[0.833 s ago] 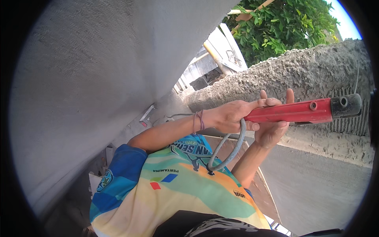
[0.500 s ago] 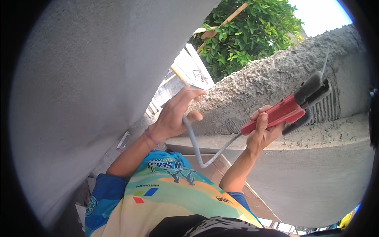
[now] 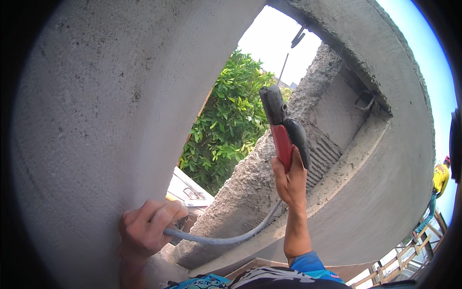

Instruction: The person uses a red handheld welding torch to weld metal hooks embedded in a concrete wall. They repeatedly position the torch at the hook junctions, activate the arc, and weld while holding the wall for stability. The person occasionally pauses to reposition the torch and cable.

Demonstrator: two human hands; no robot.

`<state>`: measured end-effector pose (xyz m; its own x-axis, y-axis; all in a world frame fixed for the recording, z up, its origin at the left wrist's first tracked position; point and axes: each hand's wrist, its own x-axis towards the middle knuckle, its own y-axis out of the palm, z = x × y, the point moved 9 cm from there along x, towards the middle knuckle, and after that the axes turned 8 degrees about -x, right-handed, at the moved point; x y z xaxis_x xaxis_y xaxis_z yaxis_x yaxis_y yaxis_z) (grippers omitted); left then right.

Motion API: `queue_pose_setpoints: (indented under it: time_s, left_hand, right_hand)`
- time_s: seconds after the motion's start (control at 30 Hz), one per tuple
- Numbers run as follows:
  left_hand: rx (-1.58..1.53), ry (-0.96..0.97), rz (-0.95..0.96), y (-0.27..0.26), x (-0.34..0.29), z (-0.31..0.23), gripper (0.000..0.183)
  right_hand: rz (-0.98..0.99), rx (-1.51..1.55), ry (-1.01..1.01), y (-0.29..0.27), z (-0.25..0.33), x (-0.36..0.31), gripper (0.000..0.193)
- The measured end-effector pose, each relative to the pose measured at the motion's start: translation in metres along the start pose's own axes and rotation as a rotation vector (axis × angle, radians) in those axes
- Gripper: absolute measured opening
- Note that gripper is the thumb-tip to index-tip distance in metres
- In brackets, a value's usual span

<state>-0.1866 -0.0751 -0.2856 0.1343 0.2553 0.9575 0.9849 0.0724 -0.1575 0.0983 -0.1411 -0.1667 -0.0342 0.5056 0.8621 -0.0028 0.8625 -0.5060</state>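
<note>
My right hand (image 3: pixel 291 180) is wrapped round the red handle of a welding electrode holder (image 3: pixel 283 139), raised upright in front of the gap between the concrete walls. Its black jaws point up, and a thin welding rod (image 3: pixel 284 67) seems to rise from behind them. From the bottom of the handle a grey cable (image 3: pixel 226 240) sags left to my left hand (image 3: pixel 149 229). That hand is closed against the edge of the left wall, fingers curled, the cable running in under them. Its palm side is hidden.
A smooth grey concrete wall (image 3: pixel 91 120) fills the left. Rough concrete (image 3: pixel 250 188) and a curved ledge (image 3: pixel 346 212) lie right, with a metal loop (image 3: pixel 365 100) and a hanging hook (image 3: pixel 298 37). Beyond are a leafy tree (image 3: pixel 226 115) and a person in yellow (image 3: pixel 439 178) near wooden railings.
My view has swung and shows more of the opening above. The electrode holder has turned from slanting right to upright. My left hand has gone from spread fingers to closed at the wall edge.
</note>
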Motion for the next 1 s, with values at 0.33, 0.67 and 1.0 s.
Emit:
queue_pose_setpoints:
  time_s: [0.33, 0.67, 1.0]
  left_hand:
    - [-0.085, 0.163, 0.108, 0.004, 0.003, 0.009, 0.031]
    - [-0.116, 0.146, 0.003, -0.009, 0.01, 0.001, 0.032]
    - [0.04, -0.128, 0.161, 0.039, -0.011, 0.002, 0.03]
  right_hand:
    - [-0.166, -0.102, 0.058, 0.032, 0.028, 0.054, 0.041]
    - [-0.128, 0.124, 0.214, 0.045, 0.011, 0.044, 0.044]
    - [0.776, 0.857, 0.942, 0.135, -0.041, -0.245, 0.067]
